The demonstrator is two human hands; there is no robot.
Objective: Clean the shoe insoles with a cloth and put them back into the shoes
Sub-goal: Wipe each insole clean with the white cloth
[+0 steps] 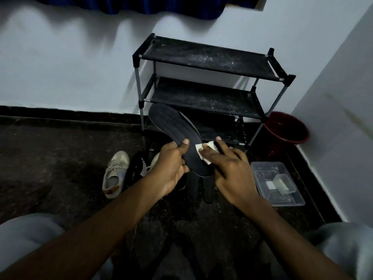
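My left hand (pixel 171 168) grips a black insole (pixel 173 126) near its heel, thumb on top, holding it tilted up over the floor. My right hand (pixel 228 168) presses a small white cloth (pixel 203 152) flat against the insole's lower half with straight fingers. A beige sneaker (pixel 114 174) lies on the floor to the left. A dark shoe with white stripes (pixel 139 168) sits beside it, partly hidden by my left arm. Dark sandals or insoles (pixel 198 188) lie under my hands.
A black three-tier shoe rack (pixel 205 81) stands against the white wall. A red bucket (pixel 286 128) sits in the corner to its right. A clear plastic box (pixel 278 182) with small white items rests on the floor at the right. My knees frame the lower corners.
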